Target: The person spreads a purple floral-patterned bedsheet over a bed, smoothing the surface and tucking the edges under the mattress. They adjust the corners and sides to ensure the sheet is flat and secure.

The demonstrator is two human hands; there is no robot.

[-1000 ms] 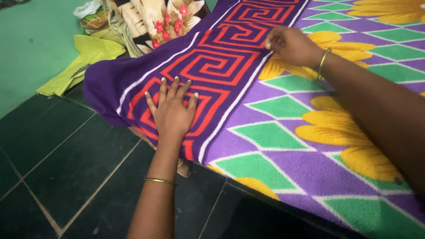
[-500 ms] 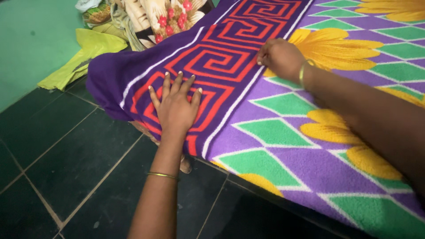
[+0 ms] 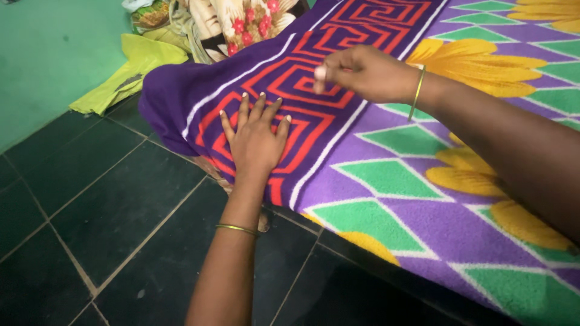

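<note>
A thick purple blanket (image 3: 386, 175) with a red maze border, green diamonds and yellow flowers lies spread over a raised surface. My left hand (image 3: 257, 142) rests flat on the red border near the blanket's corner, fingers spread. My right hand (image 3: 362, 72) hovers just above the border farther back, fingers curled loosely together with nothing visible in them. Each wrist wears a thin gold bangle.
Dark tiled floor (image 3: 90, 217) runs along the left and bottom. A green wall (image 3: 48, 54) stands at the left. A yellow-green cloth (image 3: 130, 72) lies on the floor by the wall, beside a floral fabric bundle (image 3: 241, 24) at the blanket's far corner.
My right hand has moved left and toward me, from the white stripe by the yellow flower onto the red border. My left hand has stayed flat in place.
</note>
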